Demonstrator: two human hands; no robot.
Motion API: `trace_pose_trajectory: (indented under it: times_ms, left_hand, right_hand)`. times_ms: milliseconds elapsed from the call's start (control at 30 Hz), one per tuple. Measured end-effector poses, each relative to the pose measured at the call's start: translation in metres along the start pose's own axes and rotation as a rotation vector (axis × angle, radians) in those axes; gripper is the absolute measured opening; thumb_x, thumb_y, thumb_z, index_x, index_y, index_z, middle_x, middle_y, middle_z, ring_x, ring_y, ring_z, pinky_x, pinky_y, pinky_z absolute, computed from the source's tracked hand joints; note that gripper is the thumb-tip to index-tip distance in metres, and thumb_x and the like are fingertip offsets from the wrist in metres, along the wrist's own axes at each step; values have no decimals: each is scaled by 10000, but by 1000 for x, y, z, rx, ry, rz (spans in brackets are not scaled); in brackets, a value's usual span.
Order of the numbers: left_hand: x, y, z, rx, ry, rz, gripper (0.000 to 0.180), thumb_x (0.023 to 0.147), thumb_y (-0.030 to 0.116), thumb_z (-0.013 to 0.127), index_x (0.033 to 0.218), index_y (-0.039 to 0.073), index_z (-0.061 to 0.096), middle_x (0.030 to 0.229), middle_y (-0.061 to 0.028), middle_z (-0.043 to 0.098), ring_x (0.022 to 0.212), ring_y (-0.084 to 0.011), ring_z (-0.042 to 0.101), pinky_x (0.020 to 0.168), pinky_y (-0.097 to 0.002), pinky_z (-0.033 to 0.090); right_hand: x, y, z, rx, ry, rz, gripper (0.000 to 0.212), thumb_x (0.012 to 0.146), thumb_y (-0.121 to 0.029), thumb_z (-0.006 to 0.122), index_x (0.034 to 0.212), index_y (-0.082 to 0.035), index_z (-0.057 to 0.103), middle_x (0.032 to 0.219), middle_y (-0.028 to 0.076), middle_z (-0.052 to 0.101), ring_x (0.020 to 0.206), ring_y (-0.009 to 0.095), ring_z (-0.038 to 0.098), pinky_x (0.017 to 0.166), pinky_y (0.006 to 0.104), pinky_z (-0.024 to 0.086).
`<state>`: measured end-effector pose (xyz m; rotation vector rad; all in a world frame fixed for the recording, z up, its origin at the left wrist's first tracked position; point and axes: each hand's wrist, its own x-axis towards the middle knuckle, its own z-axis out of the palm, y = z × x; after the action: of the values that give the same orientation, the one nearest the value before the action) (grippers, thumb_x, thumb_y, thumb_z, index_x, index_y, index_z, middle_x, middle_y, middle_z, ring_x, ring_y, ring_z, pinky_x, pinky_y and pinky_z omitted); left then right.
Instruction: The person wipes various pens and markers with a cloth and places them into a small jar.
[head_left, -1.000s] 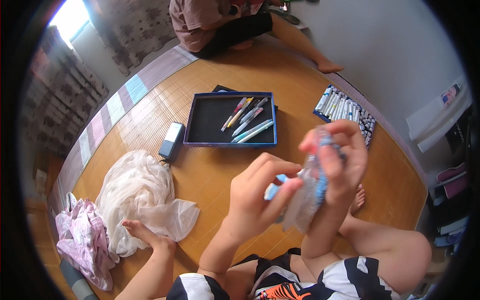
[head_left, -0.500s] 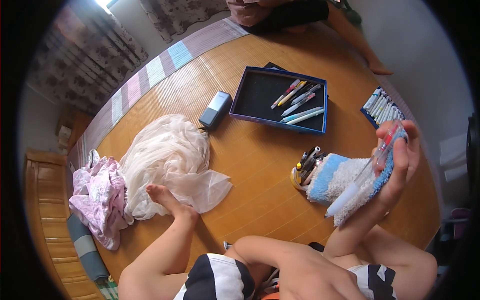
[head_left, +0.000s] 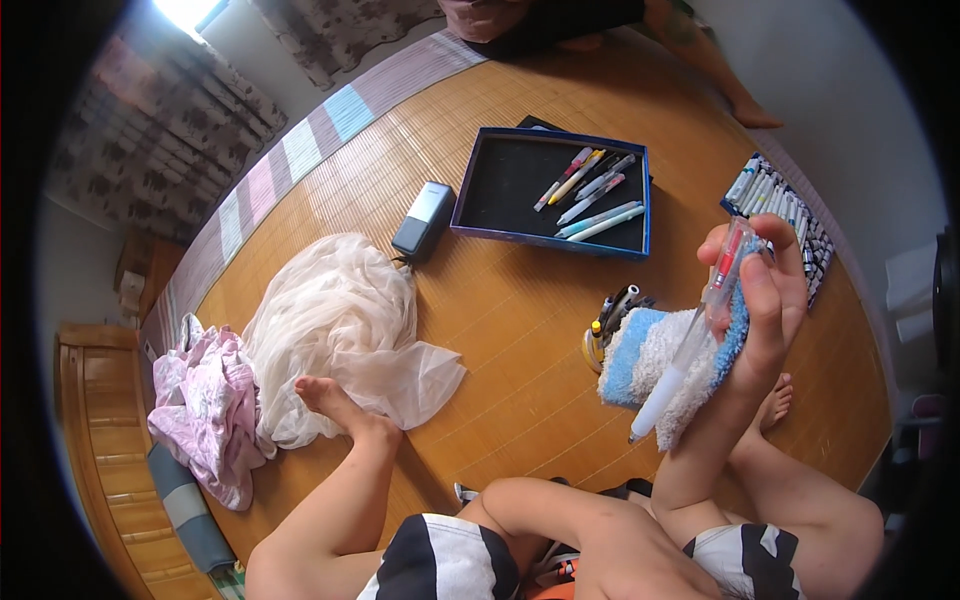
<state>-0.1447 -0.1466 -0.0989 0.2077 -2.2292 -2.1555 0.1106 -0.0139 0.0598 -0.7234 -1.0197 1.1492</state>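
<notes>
My right hand (head_left: 765, 300) is raised at the right, its fingers closed around a pen (head_left: 660, 400) and a fluffy blue-and-white cloth (head_left: 645, 355). The pen has a clear barrel with a red part near the fingers and a white grip; its tip slants down to the left. The cloth lies behind the pen, against my palm. Low in the view, my left hand (head_left: 635, 565) is over my lap with its back showing, and its fingers are hidden. Just beyond the cloth stands a holder with several pens (head_left: 605, 325), partly covered by it.
A blue-rimmed black box (head_left: 505, 190) with several pens stands ahead. Right of it is a tray of markers (head_left: 775, 205). Leftward lie a grey device (head_left: 422, 220), pale sheer fabric (head_left: 330, 310) and pink clothing (head_left: 205, 400). Another person's leg (head_left: 700, 60) rests at the far edge.
My right hand, with the pen and cloth, shifts slightly left. More of the marker tray shows, and the whole view has moved a little.
</notes>
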Motion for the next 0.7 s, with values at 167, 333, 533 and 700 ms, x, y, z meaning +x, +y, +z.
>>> trace_pose_trajectory:
  times_ms: [167, 333, 533, 700]
  left_hand:
    - [4, -5, -5, 14, -35, 9, 559, 754, 462, 349, 1182, 147, 177, 1199, 38, 213, 1077, -111, 247, 895, -248, 175]
    - [7, -10, -5, 24, -23, 52, 546, 767, 435, 342, 1191, 137, 171, 1218, 32, 196, 1089, -104, 234, 902, -245, 165]
    - [4, -8, -6, 61, -82, 71, 586, 765, 444, 329, 1209, 121, 125, 1249, 37, 128, 1116, -99, 190, 915, -247, 135]
    - [13, -8, -8, 59, -60, 21, 586, 763, 454, 316, 1207, 122, 127, 1248, 36, 130, 1113, -99, 191, 915, -256, 136]
  right_hand:
    - [0, 2, 1, -91, 63, 30, 301, 643, -220, 487, 868, -26, 435, 669, 67, 478, 388, 26, 297, 370, 130, 252]
    - [0, 2, 2, -116, 83, 59, 327, 634, -251, 493, 867, -28, 438, 664, 60, 476, 387, 27, 290, 369, 131, 243]
    - [-1, 4, -1, 23, -19, -6, 267, 671, -135, 505, 883, 4, 422, 687, 103, 521, 481, 32, 391, 465, 136, 315]
    - [0, 3, -6, 36, -79, 43, 282, 665, -142, 507, 889, 6, 420, 684, 109, 521, 554, 61, 438, 523, 152, 337]
